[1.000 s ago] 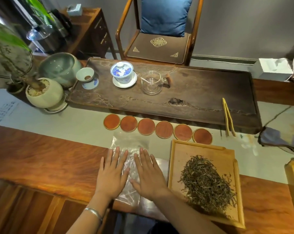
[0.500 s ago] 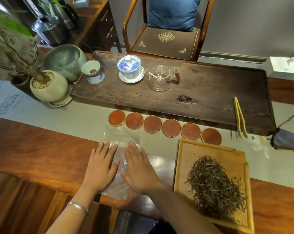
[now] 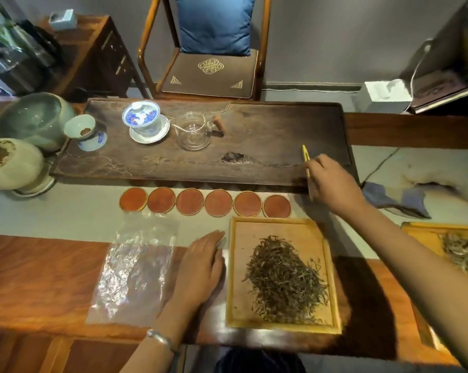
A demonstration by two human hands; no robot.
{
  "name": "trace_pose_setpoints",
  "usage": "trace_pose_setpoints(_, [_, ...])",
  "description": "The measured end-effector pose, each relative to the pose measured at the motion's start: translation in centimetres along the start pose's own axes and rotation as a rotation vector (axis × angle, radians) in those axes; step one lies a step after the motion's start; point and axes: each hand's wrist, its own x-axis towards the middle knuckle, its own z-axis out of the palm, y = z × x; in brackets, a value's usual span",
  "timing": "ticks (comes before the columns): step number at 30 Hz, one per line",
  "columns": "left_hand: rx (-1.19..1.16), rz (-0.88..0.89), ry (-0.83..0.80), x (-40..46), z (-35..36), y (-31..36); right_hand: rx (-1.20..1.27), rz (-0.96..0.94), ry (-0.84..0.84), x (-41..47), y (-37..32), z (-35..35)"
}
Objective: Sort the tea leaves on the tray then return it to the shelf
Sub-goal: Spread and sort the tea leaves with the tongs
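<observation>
- The right hand (image 3: 332, 184) reaches over the dark tea board (image 3: 268, 130), fingers curled round the yellow tweezers (image 3: 305, 158)
- The left hand (image 3: 200, 265) lies flat with straight fingers, between the clear plastic bag (image 3: 138, 265) and the wooden tray (image 3: 235, 278); it holds nothing
- The tea leaves (image 3: 284, 278) are heaped in the tray, on the table's near edge

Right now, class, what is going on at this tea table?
A person is getting ready to sort tea. The right hand is closing on the yellow tweezers at the dark tea board. The left hand rests flat between the plastic bag and the tray of tea leaves.
</observation>
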Motion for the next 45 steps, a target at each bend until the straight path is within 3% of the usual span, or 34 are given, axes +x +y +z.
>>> trace_pose_setpoints(4, [-0.050,-0.040,-0.024,-0.6,3.0,0.2,-0.203,-0.081,-0.114,2.2,5.2,1.7])
trace_pose_setpoints(9, [-0.059,-0.086,0.021,-1.3,4.4,-0.6,-0.272,-0.297,-0.050,3.4,6.8,3.9])
trace_pose_setpoints(17, [-0.035,-0.077,0.088,-1.2,5.3,-0.5,-0.354,-0.488,-0.040,3.6,6.7,1.6])
trace_pose_setpoints(20, [-0.042,-0.084,0.100,-1.3,5.5,-0.4,-0.272,-0.361,0.018,1.2,6.9,0.5])
trace_pose_setpoints(24, [-0.095,-0.147,0.171,-1.9,5.9,-0.5,0.141,-0.023,0.112,-6.3,5.7,0.6])
trace_pose_setpoints(28, [-0.106,-0.095,0.190,-3.5,5.8,-0.2,0.504,0.201,0.108,-16.2,0.6,2.7])
trace_pose_setpoints(32, [-0.096,-0.084,0.190,-4.1,5.9,-0.9,0.706,0.381,0.072,-21.9,-4.9,5.1])
trace_pose_setpoints(39, [-0.123,-0.063,0.197,-4.2,6.1,-0.9,0.421,0.354,0.172,-24.3,-10.6,7.0])
trace_pose_setpoints(45, [-0.118,-0.064,0.198,-4.1,6.0,-0.7,0.348,0.331,0.205,-22.5,-12.5,8.3])
